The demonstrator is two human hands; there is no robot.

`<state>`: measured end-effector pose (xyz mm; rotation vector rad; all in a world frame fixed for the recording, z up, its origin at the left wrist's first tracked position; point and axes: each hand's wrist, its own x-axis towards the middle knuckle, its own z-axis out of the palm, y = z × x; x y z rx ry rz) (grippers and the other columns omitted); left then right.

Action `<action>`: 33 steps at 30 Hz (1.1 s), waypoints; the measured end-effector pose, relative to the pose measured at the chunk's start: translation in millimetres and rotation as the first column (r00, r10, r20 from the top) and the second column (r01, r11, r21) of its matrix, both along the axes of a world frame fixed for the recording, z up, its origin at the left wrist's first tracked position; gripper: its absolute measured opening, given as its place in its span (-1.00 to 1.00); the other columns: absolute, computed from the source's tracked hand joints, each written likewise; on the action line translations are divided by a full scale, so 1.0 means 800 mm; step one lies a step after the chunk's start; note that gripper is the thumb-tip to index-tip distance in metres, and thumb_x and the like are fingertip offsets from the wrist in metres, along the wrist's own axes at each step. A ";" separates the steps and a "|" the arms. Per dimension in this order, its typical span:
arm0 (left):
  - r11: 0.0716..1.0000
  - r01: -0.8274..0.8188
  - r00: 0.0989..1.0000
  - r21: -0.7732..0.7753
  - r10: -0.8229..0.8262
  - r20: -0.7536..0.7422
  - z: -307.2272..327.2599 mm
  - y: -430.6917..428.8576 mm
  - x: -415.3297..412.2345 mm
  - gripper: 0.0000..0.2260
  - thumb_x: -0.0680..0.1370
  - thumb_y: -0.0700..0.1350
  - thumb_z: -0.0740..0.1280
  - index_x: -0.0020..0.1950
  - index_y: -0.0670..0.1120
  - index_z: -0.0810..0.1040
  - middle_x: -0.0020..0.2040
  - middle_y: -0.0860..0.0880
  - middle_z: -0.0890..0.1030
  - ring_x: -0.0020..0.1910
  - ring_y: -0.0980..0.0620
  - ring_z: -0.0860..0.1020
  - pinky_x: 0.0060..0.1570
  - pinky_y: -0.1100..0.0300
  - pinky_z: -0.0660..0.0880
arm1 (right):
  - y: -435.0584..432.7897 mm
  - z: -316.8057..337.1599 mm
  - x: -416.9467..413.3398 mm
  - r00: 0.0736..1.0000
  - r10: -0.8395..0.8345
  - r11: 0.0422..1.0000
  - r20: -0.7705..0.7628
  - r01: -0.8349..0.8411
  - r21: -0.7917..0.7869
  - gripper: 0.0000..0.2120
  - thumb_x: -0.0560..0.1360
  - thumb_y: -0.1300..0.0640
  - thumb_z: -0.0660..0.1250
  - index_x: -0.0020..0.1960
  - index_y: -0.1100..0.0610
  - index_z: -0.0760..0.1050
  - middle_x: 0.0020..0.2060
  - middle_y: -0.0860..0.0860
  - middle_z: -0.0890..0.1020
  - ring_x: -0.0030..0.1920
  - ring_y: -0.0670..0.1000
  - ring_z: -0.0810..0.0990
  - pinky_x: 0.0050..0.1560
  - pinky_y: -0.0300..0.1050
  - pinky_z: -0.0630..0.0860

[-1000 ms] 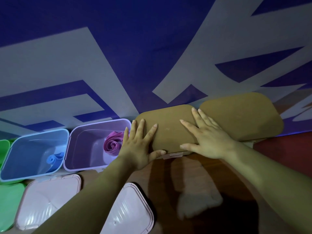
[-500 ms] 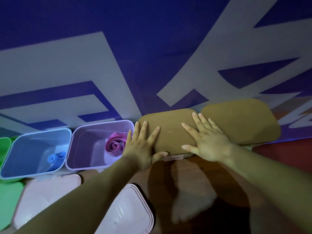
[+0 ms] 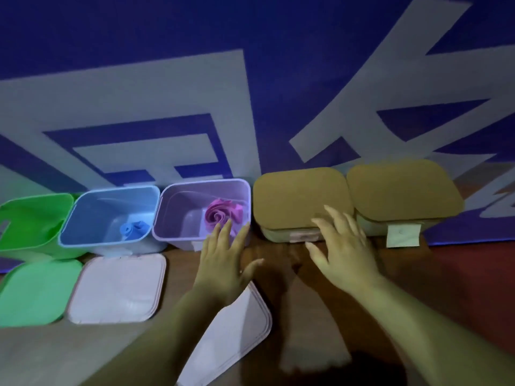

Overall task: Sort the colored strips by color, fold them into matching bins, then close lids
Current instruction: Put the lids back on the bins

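The tag (image 3: 402,234) hanging off the far-right bin is blank. Both hands, left (image 3: 223,263) and right (image 3: 344,246), hover spread and empty, the right over the brown-lidded bin (image 3: 298,196), the left beside the purple bin (image 3: 195,207).

- One view only, from a camera worn on the person's head, looking forward and steeply down over the wooden table (image 3: 320,307).
- It faces the blue-and-white banner (image 3: 250,87) that fills the far upper half.
- The row of bins, from the green bin (image 3: 30,218) at far left to the tan-lidded bin (image 3: 401,188) at far right, crosses the middle.
- It sits close: both forearms enter from the near bottom edge, left hand (image 3: 223,263) and right hand (image 3: 342,246) mid-picture.
- Wide-angle bending curves the edges.
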<state>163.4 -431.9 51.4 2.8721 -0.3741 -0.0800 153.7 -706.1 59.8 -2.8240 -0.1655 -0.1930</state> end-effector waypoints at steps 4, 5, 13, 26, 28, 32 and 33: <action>0.998 -0.054 0.999 -0.013 0.054 -0.006 -0.042 0.080 -0.093 -0.35 0.56 0.36 0.14 0.57 0.07 0.24 0.53 -0.14 0.32 0.53 -0.23 0.21 0.47 -0.18 0.19 | 0.070 -0.048 -0.068 0.970 0.013 0.998 -0.243 0.001 0.058 -0.49 0.49 -0.17 0.30 0.40 -0.04 0.40 0.51 0.01 0.28 0.44 0.14 0.34 0.37 0.08 0.34; 0.997 -0.077 0.996 0.005 0.077 -0.040 -0.053 0.098 -0.116 -0.35 0.56 0.37 0.13 0.56 0.06 0.26 0.52 -0.15 0.34 0.51 -0.25 0.24 0.46 -0.19 0.20 | 0.088 -0.059 -0.080 0.944 0.041 0.997 -0.328 -0.016 0.079 -0.47 0.51 -0.17 0.30 0.43 -0.06 0.36 0.54 -0.01 0.22 0.47 0.12 0.30 0.40 0.05 0.31; 0.964 -0.267 0.868 -0.016 0.233 -0.438 -0.097 0.167 -0.242 -0.21 0.41 0.47 -0.11 0.59 0.17 -0.08 0.62 0.02 -0.10 0.59 -0.14 0.04 0.53 -0.03 0.09 | 0.182 -0.092 -0.142 0.778 0.041 0.974 -0.627 0.108 0.198 -0.38 0.52 -0.07 0.36 0.52 -0.05 0.25 0.54 -0.06 0.24 0.51 0.00 0.22 0.43 -0.18 0.20; 0.897 -0.215 0.944 -0.387 0.089 -0.318 -0.054 0.235 -0.232 -0.38 0.51 0.30 0.24 0.54 0.29 0.13 0.59 0.22 0.02 0.57 0.14 -0.07 0.55 0.05 0.09 | 0.247 -0.023 -0.175 0.752 -0.029 0.678 -0.659 0.499 0.540 -0.53 0.35 0.35 0.44 -0.06 -0.25 0.59 -0.10 -0.21 0.71 -0.14 -0.27 0.64 -0.12 -0.28 0.55; 0.905 -0.182 0.967 -0.385 0.093 -0.236 -0.042 0.249 -0.220 -0.43 0.51 0.29 0.28 0.50 0.25 0.25 0.57 0.17 0.14 0.54 0.08 0.08 0.48 0.07 0.17 | 0.246 -0.013 -0.175 0.729 -0.024 0.624 -0.684 0.545 0.559 -0.51 0.34 0.38 0.48 0.07 -0.15 0.57 -0.03 -0.17 0.71 -0.07 -0.25 0.65 -0.10 -0.29 0.57; 0.944 -0.129 0.988 -0.304 0.096 -0.122 -0.026 0.273 -0.194 -0.43 0.47 0.44 0.18 0.31 0.11 0.49 0.36 0.09 0.50 0.22 0.00 0.45 0.21 0.04 0.49 | 0.247 0.014 -0.164 0.789 -0.030 0.615 -0.614 0.499 0.611 -0.53 0.36 0.31 0.54 0.12 -0.11 0.53 -0.01 -0.24 0.67 -0.05 -0.26 0.64 -0.17 -0.41 0.52; 0.950 -0.126 0.990 -0.285 0.105 -0.089 -0.021 0.277 -0.188 -0.44 0.46 0.45 0.18 0.26 0.11 0.51 0.26 0.10 0.58 0.11 0.02 0.50 0.09 0.10 0.53 | 0.247 0.020 -0.161 0.806 -0.028 0.620 -0.592 0.478 0.622 -0.56 0.37 0.26 0.55 0.13 -0.09 0.55 0.00 -0.22 0.68 -0.04 -0.25 0.66 -0.10 -0.36 0.54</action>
